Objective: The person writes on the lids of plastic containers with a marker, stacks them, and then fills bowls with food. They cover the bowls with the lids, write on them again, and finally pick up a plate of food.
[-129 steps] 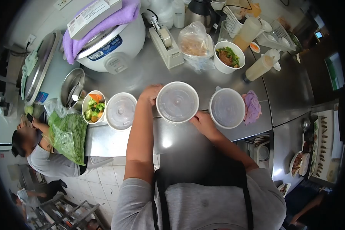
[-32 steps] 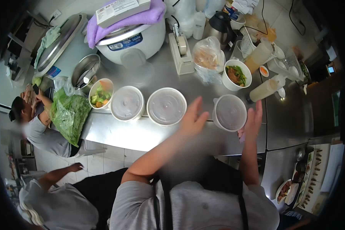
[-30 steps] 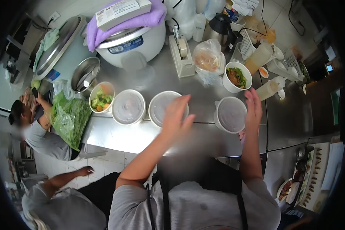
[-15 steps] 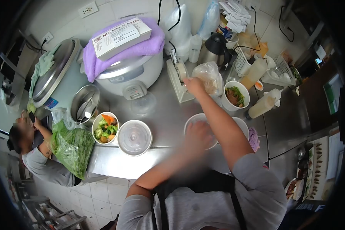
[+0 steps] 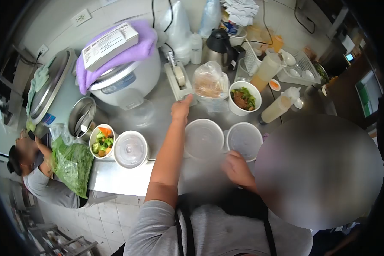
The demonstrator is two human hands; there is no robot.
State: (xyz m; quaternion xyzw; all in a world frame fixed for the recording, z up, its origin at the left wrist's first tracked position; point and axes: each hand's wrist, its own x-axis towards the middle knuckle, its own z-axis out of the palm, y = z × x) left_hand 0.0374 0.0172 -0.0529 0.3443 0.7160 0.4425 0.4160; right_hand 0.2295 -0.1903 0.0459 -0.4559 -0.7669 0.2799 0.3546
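My left hand [image 5: 181, 109] reaches to the front end of a tape dispenser [image 5: 178, 81], fingers closed together there. Whether tape is between them I cannot make out. My right hand [image 5: 238, 169], partly blurred, is curled at the near edge of a lidded white bowl [image 5: 244, 141]; its fingertips are not clear. Left of that stands a larger lidded bowl [image 5: 204, 138]. Further left are another lidded tub [image 5: 131, 149] and an uncovered tub of broccoli and carrot [image 5: 102, 141]. Beyond the lidded bowls sits an open bowl of greens and meat [image 5: 244, 99].
Behind are a rice cooker [image 5: 126, 87] under a purple towel, a thermal jug [image 5: 217, 49] and a plastic bag [image 5: 210, 83]. Sauce bottles [image 5: 280, 106] stand right. A bag of greens [image 5: 70, 164] lies left near a seated person [image 5: 51, 187]; another person's blurred head [image 5: 320, 170] is close on the right.
My right hand has left the tape dispenser and come back to the right-hand bowl. My left hand has gone from the larger lidded bowl to the dispenser. A blurred head has appeared at right.
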